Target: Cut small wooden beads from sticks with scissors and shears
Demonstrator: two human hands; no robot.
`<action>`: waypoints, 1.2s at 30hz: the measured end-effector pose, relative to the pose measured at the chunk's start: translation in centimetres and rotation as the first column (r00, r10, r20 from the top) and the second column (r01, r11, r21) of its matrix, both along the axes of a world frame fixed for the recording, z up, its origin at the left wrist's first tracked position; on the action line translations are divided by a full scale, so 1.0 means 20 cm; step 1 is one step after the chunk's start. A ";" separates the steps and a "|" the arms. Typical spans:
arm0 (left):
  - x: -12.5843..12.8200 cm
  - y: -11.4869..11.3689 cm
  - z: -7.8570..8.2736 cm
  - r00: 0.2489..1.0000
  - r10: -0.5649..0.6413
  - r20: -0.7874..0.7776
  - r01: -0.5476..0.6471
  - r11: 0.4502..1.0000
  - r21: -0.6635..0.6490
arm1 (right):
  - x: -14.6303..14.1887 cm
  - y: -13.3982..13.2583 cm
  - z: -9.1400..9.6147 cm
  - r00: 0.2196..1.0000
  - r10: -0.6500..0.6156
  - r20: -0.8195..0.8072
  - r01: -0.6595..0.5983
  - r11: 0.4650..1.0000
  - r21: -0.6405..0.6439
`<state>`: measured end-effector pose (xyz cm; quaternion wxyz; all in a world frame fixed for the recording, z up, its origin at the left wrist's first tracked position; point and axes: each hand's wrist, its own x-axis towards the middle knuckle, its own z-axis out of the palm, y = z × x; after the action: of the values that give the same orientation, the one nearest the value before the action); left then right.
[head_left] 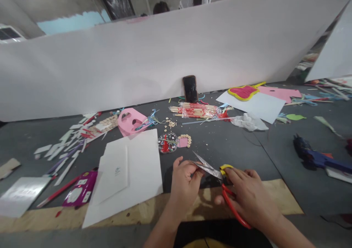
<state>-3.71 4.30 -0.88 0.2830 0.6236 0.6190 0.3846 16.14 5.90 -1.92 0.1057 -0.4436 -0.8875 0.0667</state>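
My right hand (249, 194) grips scissors (210, 169) with one yellow and one red handle loop. The blades are spread apart and point left toward my left hand (184, 182). That hand is closed in a pinch beside the lower blade; whatever small thing its fingertips hold is too hard to make out. Just beyond my hands lies a clear round case (172, 149) of small googly eyes and red bits. Touching its right side is a small pink square (183, 142) edged with beige beads. Loose beige pieces (171, 124) are scattered farther back.
White boards (145, 167) lie to my left, near a purple packet (82, 189) and paper strips (66, 136). A phone (190, 89) leans on the white partition (132, 64) behind bundled sticks (195, 110). At right is a blue glue gun (319, 158).
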 end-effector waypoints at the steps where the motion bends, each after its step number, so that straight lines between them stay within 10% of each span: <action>1: 0.00 0.00 0.00 1.000 0.001 -0.005 -0.001 1.000 -0.005 | 0.00 0.00 0.00 1.000 0.005 0.006 -0.005 1.000 -0.001; 13: -0.04 0.02 0.10 0.959 -0.102 0.263 0.151 0.973 -0.173 | 0.00 0.00 0.02 0.999 0.048 -0.026 -0.046 0.998 0.048; 36: 0.00 0.00 0.03 0.998 -0.008 0.069 0.007 1.000 0.013 | -0.01 0.03 0.02 1.000 -0.008 0.004 0.009 0.988 -0.152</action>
<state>-3.65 4.32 -0.27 0.3015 0.6143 0.6039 0.4088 15.92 6.43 -1.50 0.0706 -0.4543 -0.8780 0.1331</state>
